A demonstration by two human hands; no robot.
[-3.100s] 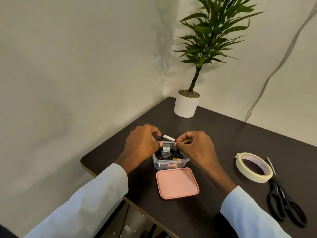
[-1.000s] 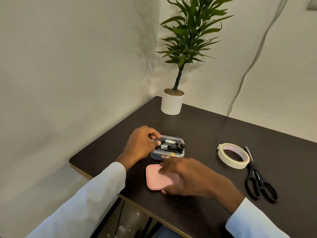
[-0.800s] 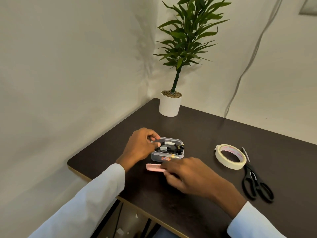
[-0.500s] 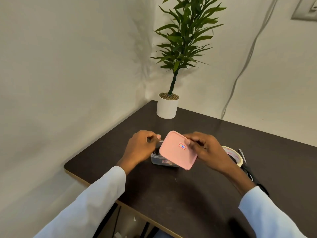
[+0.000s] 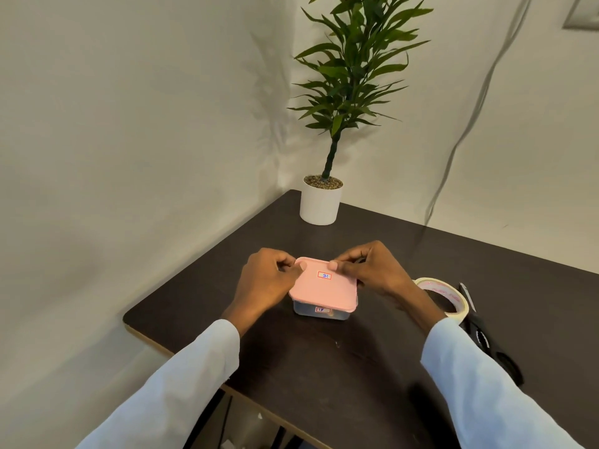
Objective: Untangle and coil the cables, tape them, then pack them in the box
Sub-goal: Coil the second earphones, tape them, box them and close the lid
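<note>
Pink lid (image 5: 322, 288) sits on the clear box (image 5: 321, 313) mid-table (image 5: 356, 367); left hand (image 5: 265, 286) and right hand (image 5: 372, 270) pinch its far corners. Masking tape roll (image 5: 449, 298) lies just right.

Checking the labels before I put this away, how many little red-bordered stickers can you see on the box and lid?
2. One sticker sits on top of the pink lid; another is on the clear box front wall. Others may be hidden behind.
</note>
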